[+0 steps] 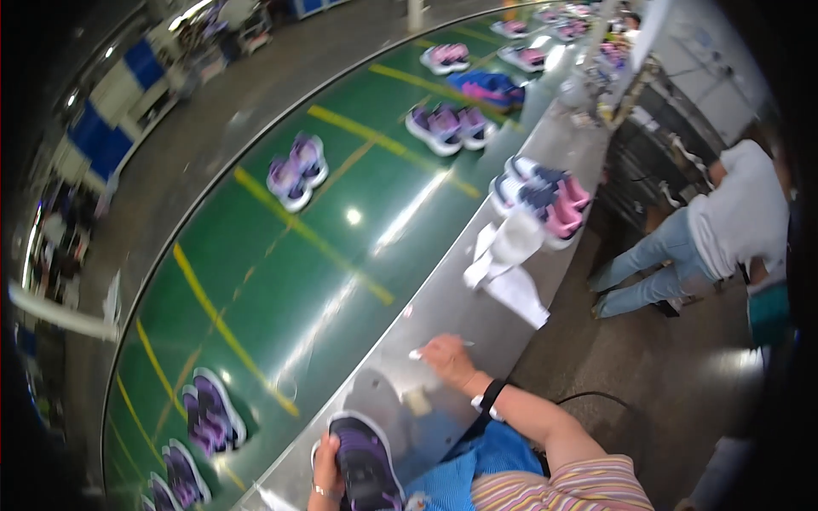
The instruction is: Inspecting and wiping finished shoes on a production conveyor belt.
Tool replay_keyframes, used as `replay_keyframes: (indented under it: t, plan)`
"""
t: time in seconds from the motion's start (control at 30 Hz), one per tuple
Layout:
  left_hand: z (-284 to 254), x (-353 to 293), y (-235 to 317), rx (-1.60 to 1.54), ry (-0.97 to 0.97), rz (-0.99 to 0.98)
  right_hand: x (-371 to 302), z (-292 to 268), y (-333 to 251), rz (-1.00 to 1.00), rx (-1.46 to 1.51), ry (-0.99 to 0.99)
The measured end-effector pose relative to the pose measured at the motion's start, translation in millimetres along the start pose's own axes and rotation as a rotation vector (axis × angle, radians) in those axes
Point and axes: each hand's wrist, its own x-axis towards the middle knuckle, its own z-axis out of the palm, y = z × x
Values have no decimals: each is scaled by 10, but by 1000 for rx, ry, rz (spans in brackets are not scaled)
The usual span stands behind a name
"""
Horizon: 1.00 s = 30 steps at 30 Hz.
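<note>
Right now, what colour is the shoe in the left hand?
The shoe is black and purple, white-edged; head view.

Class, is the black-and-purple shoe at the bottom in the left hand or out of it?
In it: the left hand grips the shoe along its left side.

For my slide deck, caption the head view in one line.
Left hand gripping a black and purple shoe, right hand over a metal ledge, beside a green belt carrying more shoes.

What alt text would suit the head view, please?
The left hand holds a black and purple shoe near a grey metal ledge; the right hand seems to pinch something white. Alongside, purple shoes stand on a yellow-striped green belt.
</note>
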Motion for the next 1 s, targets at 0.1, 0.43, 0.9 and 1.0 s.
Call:
replay_keyframes:
  t: [0.1,0.43,0.9,1.0]
  plan:
    - [-58,152,-52,62,-92,-43,139,-461,67,415,643,162]
    - [606,554,149,277,-234,-164,870,-1709,1851,534,-4,12]
    - [924,259,402,362,-212,21,873,-1513,1902,207,-161,267]
    - [883,297,423,466,-392,105,761,-1873,1472,277,18,262]
